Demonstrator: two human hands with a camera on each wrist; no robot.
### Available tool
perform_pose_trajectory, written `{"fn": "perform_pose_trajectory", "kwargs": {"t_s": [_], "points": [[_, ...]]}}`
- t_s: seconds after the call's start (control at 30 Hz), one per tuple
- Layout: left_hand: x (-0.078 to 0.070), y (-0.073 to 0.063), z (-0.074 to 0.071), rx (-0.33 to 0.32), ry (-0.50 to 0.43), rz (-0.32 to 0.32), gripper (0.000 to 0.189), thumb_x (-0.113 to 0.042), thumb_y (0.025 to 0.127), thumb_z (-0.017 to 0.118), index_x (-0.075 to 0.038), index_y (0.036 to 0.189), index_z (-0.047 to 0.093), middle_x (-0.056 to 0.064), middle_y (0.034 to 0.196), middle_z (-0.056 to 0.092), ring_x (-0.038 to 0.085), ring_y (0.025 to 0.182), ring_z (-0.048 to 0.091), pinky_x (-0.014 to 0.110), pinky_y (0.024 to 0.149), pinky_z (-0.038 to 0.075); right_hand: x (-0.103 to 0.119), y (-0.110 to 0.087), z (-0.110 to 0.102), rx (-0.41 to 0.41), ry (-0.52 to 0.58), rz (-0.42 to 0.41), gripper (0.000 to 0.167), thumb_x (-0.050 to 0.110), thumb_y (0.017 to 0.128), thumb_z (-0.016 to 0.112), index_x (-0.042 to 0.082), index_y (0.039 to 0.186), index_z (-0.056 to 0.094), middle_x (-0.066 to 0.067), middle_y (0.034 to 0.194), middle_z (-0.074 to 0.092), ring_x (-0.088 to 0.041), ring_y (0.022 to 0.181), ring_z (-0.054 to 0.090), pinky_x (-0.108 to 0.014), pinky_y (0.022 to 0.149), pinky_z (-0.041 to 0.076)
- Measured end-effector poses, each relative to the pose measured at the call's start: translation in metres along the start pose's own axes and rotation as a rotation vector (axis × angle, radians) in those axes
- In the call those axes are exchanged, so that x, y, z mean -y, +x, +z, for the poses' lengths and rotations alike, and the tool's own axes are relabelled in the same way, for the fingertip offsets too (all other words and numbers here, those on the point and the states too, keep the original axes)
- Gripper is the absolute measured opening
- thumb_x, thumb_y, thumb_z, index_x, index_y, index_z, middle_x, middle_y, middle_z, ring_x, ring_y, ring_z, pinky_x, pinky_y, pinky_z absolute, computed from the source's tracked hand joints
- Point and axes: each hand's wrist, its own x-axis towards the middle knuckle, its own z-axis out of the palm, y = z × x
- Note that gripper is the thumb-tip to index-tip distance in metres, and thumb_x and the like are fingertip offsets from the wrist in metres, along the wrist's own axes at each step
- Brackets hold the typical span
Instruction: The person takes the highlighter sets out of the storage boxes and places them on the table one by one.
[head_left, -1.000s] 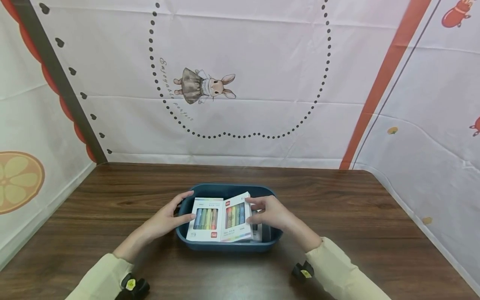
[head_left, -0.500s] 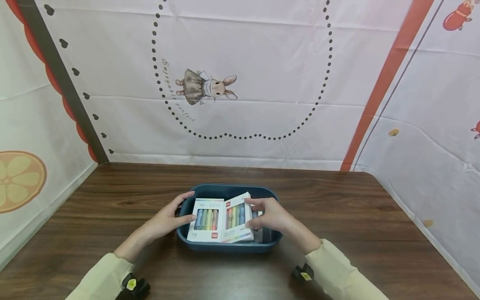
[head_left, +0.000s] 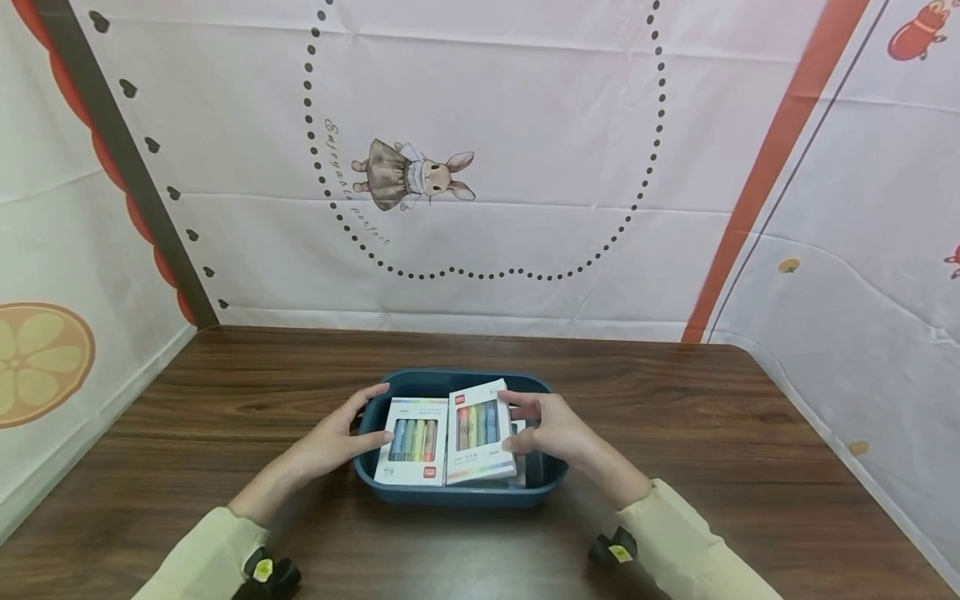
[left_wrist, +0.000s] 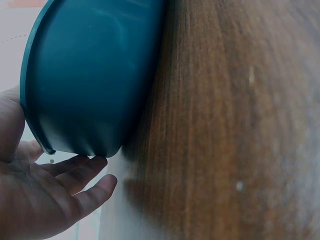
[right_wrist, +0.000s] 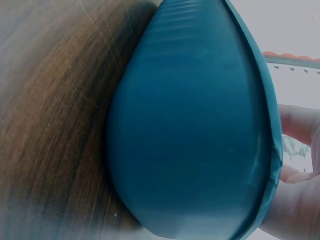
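Observation:
A dark blue plastic bin [head_left: 459, 495] holds white crayon boxes with clear windows. My left hand [head_left: 333, 437] grips the bin's left end, its thumb reaching over the rim toward the left crayon box [head_left: 411, 472]. In the left wrist view, several fingers [left_wrist: 82, 176] lie along the bin's outer wall. At the right, my right hand [head_left: 551, 427] pinches the right edge of another crayon box [head_left: 471, 460] between thumb and fingers. That box is tilted, its upper end raised. Under it shows part of another white box [head_left: 520, 475].
Beneath the bin is a dark brown wood-grain table [head_left: 255, 400]. A white printed cloth [head_left: 525, 117] hangs behind it and along both sides. A small dark grey item [head_left: 535, 469] sits at the bin's right end.
The right hand has shifted slightly right and the pinched crayon box has moved with it, its top edge a bit higher. The left hand stays at the bin's left end.

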Motion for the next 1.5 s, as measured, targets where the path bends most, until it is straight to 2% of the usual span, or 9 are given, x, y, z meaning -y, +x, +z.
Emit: {"fn": "perform_pose_trajectory", "kwargs": {"t_s": [0.3,0.63,0.83,1.27,1.5], "points": [[0.0,0.0,0.0,0.003,-0.003,0.002,0.072,-0.034,0.084,0.064,-0.018,0.142,0.025,0.02,0.143,0.027,0.041,0.126,0.032,0.058,0.094,0.033,0.0,-0.003,-0.003,0.02,0.037,-0.033,0.06,-0.006,0.076,0.066,0.009,0.131,0.049,-0.018,0.122,0.054,-0.026,0.099,0.058,-0.034,0.076,0.052],[0.0,0.0,0.0,-0.001,0.0,-0.002,0.071,-0.033,0.085,0.064,-0.017,0.142,0.025,0.021,0.143,0.027,0.042,0.125,0.033,0.058,0.093,0.033,0.0,-0.004,-0.01,-0.007,0.082,0.001,0.059,-0.004,0.077,0.065,0.012,0.132,0.049,-0.018,0.124,0.054,-0.026,0.103,0.057,-0.038,0.083,0.05],[-0.001,-0.001,0.0,0.0,-0.002,-0.001,0.071,-0.033,0.085,0.064,-0.017,0.142,0.025,0.021,0.145,0.024,0.043,0.127,0.029,0.061,0.094,0.03,-0.001,-0.004,-0.017,0.006,0.082,-0.017,0.061,-0.003,0.078,0.065,0.012,0.134,0.046,-0.02,0.126,0.052,-0.026,0.106,0.056,-0.041,0.089,0.046],[0.0,-0.001,0.001,0.0,-0.017,-0.002,0.073,-0.033,0.084,0.064,-0.017,0.143,0.024,0.02,0.145,0.025,0.042,0.127,0.03,0.06,0.094,0.031,-0.003,-0.004,-0.035,0.059,0.182,-0.053,0.068,-0.006,0.078,0.06,0.008,0.14,0.036,-0.024,0.13,0.047,-0.022,0.098,0.06,-0.031,0.079,0.05],[0.001,-0.001,0.001,0.0,-0.029,0.002,0.073,-0.033,0.084,0.064,-0.017,0.143,0.024,0.019,0.145,0.025,0.041,0.127,0.029,0.06,0.095,0.03,-0.004,-0.003,-0.047,0.072,0.19,-0.054,0.066,-0.005,0.081,0.058,0.008,0.141,0.033,-0.023,0.132,0.046,-0.024,0.1,0.06,-0.035,0.083,0.05]]}}
